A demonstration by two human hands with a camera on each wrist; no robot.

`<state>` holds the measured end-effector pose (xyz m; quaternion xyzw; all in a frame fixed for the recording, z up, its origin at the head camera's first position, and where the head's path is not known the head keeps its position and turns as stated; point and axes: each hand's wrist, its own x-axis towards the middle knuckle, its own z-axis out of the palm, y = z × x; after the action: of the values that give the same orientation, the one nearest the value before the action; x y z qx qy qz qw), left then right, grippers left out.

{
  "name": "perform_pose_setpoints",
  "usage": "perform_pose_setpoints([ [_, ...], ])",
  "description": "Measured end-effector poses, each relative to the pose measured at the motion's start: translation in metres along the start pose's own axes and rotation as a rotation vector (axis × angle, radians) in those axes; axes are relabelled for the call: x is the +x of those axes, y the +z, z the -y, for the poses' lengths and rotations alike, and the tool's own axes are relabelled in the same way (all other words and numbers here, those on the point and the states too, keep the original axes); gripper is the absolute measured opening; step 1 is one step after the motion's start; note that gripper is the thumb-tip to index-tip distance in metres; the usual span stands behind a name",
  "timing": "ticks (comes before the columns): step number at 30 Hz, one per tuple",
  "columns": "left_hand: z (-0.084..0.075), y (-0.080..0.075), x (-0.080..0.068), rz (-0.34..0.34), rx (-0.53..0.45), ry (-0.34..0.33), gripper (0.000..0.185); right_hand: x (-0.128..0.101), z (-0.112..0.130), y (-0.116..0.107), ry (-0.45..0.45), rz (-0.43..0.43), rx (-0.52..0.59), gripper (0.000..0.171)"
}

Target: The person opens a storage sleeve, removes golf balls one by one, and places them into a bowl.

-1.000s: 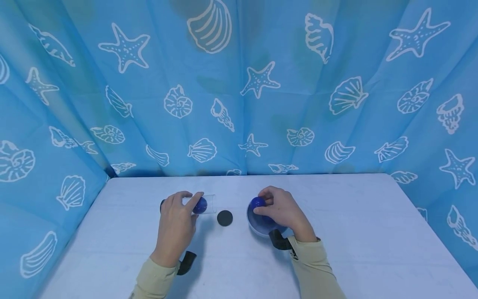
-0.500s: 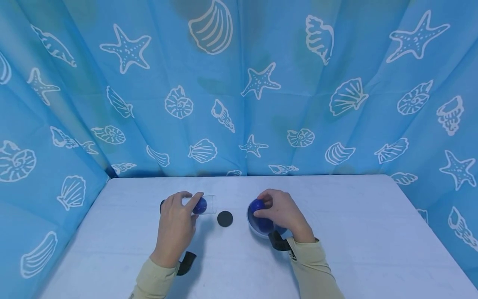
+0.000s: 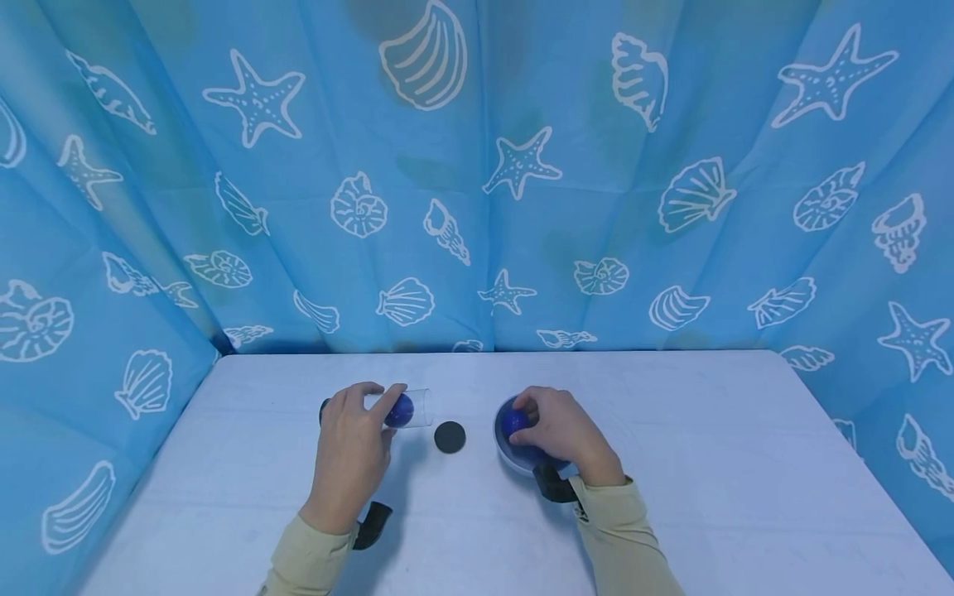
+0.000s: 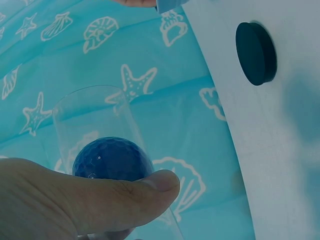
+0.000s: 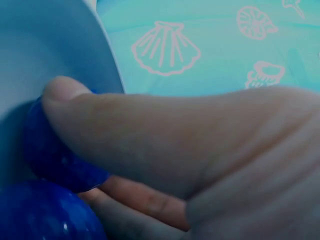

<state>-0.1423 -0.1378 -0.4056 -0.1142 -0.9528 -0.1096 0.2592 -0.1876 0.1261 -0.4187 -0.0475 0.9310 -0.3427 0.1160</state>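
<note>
My left hand [image 3: 346,455] grips a clear tube [image 3: 422,407] lying sideways above the table, its uncapped end pointing right. A blue dimpled golf ball [image 4: 110,160] sits inside it, behind the thumb in the left wrist view. Something black [image 3: 323,410] shows at the tube's far left end, mostly covered by the hand. Inside a blue bowl [image 3: 514,464], my right hand [image 3: 566,426] pinches another blue golf ball [image 3: 514,421] between thumb and fingers. Beside that one, a further blue ball [image 5: 47,212] appears in the right wrist view. The hand hides part of the bowl.
A round black lid [image 3: 450,437] lies on the white-covered table [image 3: 745,463] between tube and bowl. Blue curtains [image 3: 477,165] with white shell and starfish prints stand behind the table and along both sides. Each wrist wears a black camera mount [image 3: 373,526].
My right hand has come down and slightly toward me, taking the pinched golf ball lower into the bowl. The left hand and its tube have stayed in place.
</note>
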Motion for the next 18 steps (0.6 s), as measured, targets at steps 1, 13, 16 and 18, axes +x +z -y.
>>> perform_pose_setpoints([
  [1, -0.0001, 0.0, 0.0, -0.001, 0.0, 0.0, 0.06, 0.0001, -0.0002, 0.0003, 0.0, 0.002, -0.001, 0.037],
  [13, -0.0006, 0.0001, -0.0002, 0.008, 0.006, -0.013, 0.06, -0.002, 0.0009, -0.0021, -0.023, -0.02, 0.034, 0.037],
  [16, -0.0007, 0.0001, -0.0002, 0.005, 0.009, -0.012, 0.06, -0.0038, 0.0036, -0.0044, -0.028, -0.048, 0.042, 0.037],
  [18, -0.0007, 0.0, -0.0002, 0.003, 0.008, -0.009, 0.059, -0.0044, 0.0057, -0.0051, -0.035, -0.066, 0.045, 0.038],
])
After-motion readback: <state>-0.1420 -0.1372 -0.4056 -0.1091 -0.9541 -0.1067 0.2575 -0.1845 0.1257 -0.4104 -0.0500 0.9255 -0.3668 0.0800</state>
